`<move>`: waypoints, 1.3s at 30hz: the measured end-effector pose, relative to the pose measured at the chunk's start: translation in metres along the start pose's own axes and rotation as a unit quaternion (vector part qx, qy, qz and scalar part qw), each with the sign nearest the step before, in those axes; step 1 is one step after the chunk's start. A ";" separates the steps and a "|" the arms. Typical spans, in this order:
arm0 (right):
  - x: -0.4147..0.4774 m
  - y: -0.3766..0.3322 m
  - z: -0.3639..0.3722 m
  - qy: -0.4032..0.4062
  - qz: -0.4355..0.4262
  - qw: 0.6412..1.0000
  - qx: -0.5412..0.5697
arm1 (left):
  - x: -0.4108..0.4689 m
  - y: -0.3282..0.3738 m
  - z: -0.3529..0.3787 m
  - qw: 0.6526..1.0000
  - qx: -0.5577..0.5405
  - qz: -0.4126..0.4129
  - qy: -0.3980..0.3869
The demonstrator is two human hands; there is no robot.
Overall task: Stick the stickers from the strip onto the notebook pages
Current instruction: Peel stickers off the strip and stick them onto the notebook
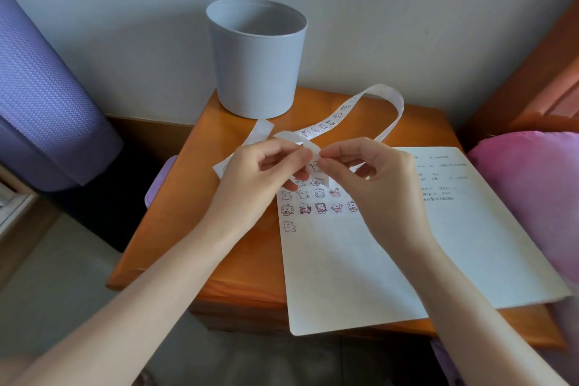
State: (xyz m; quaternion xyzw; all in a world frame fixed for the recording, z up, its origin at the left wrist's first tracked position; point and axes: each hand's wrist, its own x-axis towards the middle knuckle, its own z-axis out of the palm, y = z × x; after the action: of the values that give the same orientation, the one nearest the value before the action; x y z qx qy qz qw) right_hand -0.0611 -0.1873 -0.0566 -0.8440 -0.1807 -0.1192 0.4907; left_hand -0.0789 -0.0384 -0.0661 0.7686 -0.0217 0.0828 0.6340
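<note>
The left hand (266, 166) held the strip (341, 110) in curled fingers, just above the notebook (344, 276). The right hand (369, 172) pinched the strip too, probably lifting a sticker. Peeling slowly should stop tears.

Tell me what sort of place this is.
Probably a bedroom: a small wooden bedside table has pink bedding and a wooden bed frame on its right. A grey bin stands on the table.
</note>
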 end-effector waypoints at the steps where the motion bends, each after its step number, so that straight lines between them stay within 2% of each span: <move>1: 0.000 0.000 0.000 0.001 -0.002 1.000 -0.004 | 0.000 0.000 0.000 1.000 -0.001 -0.001 -0.001; 7: 0.000 0.002 0.001 0.000 -0.027 0.998 -0.049 | 0.000 -0.001 0.001 1.000 0.004 0.003 0.010; 15: 0.000 0.001 0.000 -0.004 -0.007 0.999 -0.043 | 0.000 -0.003 0.001 1.000 0.013 0.015 0.011; 19: -0.001 0.003 0.000 -0.015 -0.002 0.997 -0.078 | 0.001 -0.006 0.002 1.000 0.007 -0.005 0.018; 24: -0.004 0.003 0.004 0.021 -0.096 0.974 -0.205 | 0.004 -0.009 0.002 0.999 -0.016 -0.031 0.035; 28: -0.007 -0.004 0.003 0.008 -0.137 0.970 -0.200 | 0.006 -0.010 0.000 0.998 -0.011 -0.036 0.045; 30: -0.009 -0.011 -0.001 -0.037 -0.098 0.985 -0.133 | 0.006 -0.011 0.000 0.998 0.005 -0.037 0.052; 32: -0.010 -0.016 -0.005 -0.100 -0.020 0.993 -0.067 | 0.006 -0.012 -0.001 0.998 0.019 -0.033 0.046; 36: -0.007 -0.012 -0.011 -0.229 0.164 0.959 -0.022 | 0.004 -0.014 0.000 0.998 0.026 -0.038 0.042; 39: -0.007 -0.007 -0.011 -0.248 0.233 0.940 -0.036 | 0.004 -0.015 0.002 0.997 0.038 -0.042 0.042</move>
State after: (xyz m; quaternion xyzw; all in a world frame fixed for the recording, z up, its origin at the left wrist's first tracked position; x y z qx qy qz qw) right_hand -0.0703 -0.1948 -0.0486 -0.8822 -0.0904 0.2052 0.4141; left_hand -0.0728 -0.0368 -0.0805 0.7881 0.0409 0.0890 0.6077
